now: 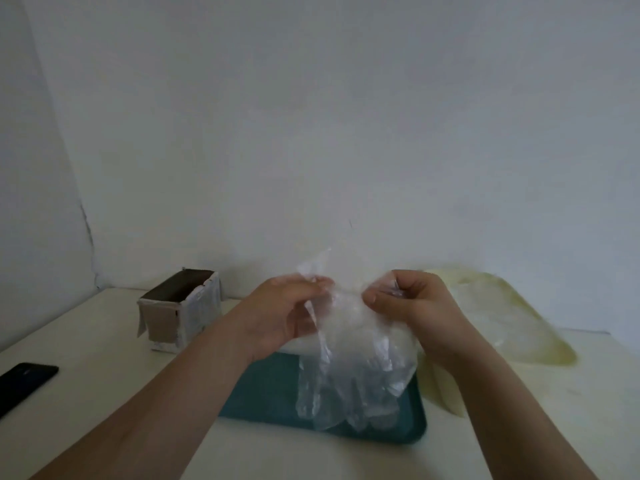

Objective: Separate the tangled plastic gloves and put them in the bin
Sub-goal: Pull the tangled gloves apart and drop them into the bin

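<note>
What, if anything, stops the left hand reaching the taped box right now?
Probably nothing, so yes. Only bare table lies between the left hand and the box. But it pinches the gloves, which the right hand also grips, so one must let go.

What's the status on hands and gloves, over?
Hands: left hand and right hand pinch the glove clump at its top. Clump hangs above teal tray, unseparated. Nothing blocking.
</note>
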